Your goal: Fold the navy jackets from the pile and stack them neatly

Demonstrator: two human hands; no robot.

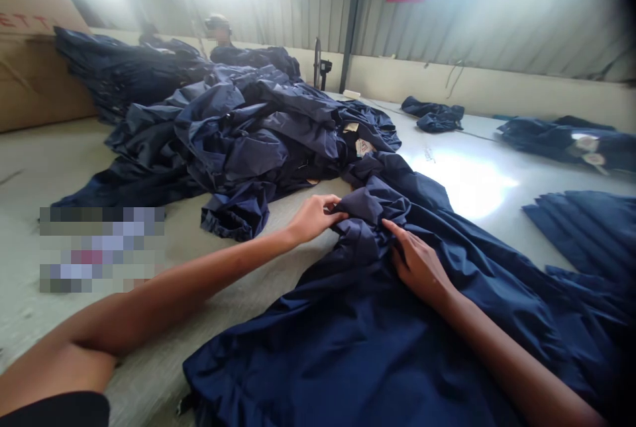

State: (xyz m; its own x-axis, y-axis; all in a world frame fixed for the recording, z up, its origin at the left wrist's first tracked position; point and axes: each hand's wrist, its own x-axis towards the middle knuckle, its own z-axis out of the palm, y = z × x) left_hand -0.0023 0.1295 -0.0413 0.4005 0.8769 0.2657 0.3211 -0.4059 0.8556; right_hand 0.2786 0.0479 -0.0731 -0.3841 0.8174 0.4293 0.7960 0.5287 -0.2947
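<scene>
A dark navy garment (358, 341) of thin, slightly shiny fabric lies across the table in front of me, its far end bunched into folds. My left hand (318, 216) pinches the edge of those folds between thumb and fingers. On the right side of the same folds, my right hand (420, 261) presses with its index finger stretched forward; its other fingers are partly tucked into the cloth. Whether the right fingers grip fabric is hard to see. A cuff-like gathered end (236, 212) of another navy piece lies left of my left hand.
A large heap of navy garments (248, 122) fills the table's far middle, some with tags. Folded navy pieces (586, 228) lie at right, more garments (432, 114) beyond. A cardboard box (44, 76) stands far left. A person (218, 30) and a fan (318, 66) are behind the heap.
</scene>
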